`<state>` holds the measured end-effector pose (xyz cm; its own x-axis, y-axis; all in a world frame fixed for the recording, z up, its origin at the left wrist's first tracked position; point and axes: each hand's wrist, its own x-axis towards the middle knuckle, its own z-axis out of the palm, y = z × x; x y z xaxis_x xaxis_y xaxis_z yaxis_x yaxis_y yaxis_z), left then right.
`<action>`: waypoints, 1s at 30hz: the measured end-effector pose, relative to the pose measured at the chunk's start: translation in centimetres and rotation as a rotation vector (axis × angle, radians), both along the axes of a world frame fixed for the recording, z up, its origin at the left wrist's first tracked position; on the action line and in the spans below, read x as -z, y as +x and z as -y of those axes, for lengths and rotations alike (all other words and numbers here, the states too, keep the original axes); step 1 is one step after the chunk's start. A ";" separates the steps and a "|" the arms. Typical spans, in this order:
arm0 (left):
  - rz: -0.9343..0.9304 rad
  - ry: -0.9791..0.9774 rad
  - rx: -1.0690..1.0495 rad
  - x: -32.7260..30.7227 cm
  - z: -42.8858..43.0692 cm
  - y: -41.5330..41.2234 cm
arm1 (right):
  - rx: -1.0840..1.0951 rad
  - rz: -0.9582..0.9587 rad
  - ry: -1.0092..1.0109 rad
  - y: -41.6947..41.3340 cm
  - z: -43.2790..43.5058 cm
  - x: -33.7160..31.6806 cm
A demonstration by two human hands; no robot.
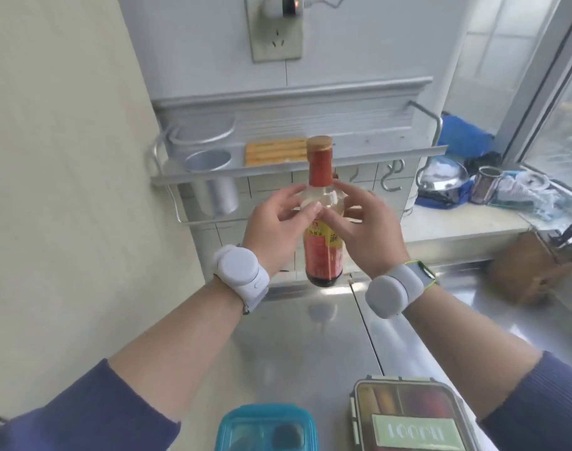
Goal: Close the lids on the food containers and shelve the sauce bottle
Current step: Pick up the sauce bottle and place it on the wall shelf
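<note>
I hold a sauce bottle (322,255) upright in the air in front of a wall shelf (310,164). It has a red label, a red neck wrap and a tan cap, with a little dark liquid at the bottom. My left hand (274,229) grips its shoulder from the left. From the right, my right hand (366,229) holds the same part, fingertips meeting over the glass. On the steel counter (310,346) near me lie a blue-lidded container (268,428) and a grey-framed clear-lidded container (408,418), both with lids on.
The metal shelf carries a round cup holder (209,164), a yellow-orange block (276,151) and hooks (392,177) below. A wooden knife block (535,265) stands at the right. Pots, a tin and bags crowd the windowsill (467,219). A wall socket (276,37) is above.
</note>
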<state>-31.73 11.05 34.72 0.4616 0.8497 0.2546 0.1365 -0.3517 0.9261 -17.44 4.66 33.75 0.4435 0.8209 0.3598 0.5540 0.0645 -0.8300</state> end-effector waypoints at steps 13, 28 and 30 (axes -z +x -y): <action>0.116 0.243 -0.154 -18.3 -6.2 -1.7 | -0.049 0.099 0.243 -2.0 -8.8 -19.5; 0.109 0.137 -0.167 -14.2 -12.6 1.7 | -0.035 0.062 0.191 -0.2 -15.3 -15.3; 0.086 0.159 -0.156 -14.0 -12.5 1.7 | -0.040 0.088 0.172 -0.1 -15.3 -15.2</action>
